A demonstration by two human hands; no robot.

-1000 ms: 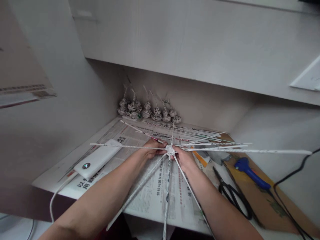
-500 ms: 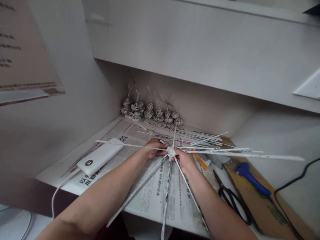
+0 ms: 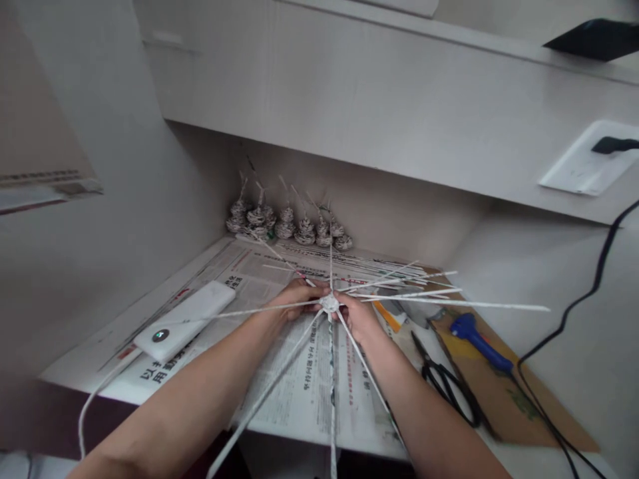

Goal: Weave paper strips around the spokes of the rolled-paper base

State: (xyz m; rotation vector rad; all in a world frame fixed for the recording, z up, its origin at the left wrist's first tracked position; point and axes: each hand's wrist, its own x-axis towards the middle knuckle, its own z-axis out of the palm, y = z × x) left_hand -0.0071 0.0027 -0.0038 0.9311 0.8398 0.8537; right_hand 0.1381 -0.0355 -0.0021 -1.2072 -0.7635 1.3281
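Between my two hands is a small round woven paper disc [image 3: 329, 304], with several long rolled-paper sticks radiating from it like spokes. My left hand [image 3: 295, 297] grips its left edge, thumb on top and fingers curled underneath. On the opposite side, my right hand [image 3: 358, 318] pinches the disc's right edge; its lower fingers are partly hidden. Some spokes reach towards me past my forearms, while others stretch right and to the back. The disc is held above newspaper [image 3: 279, 399] spread on the table.
Several gourd-shaped woven paper pieces [image 3: 305, 231] stand along the back wall. Loose paper sticks [image 3: 369, 264] lie before them. A white device [image 3: 187, 319] with a cable is at left. Black scissors [image 3: 446, 380], an orange-yellow item [image 3: 389, 315] and a blue glue gun [image 3: 480, 342] on cardboard [image 3: 544, 416] lie right.
The camera view has swung to the right, so the surroundings sit further left. Both hands keep hold of the disc, and its spokes have shifted slightly in angle.
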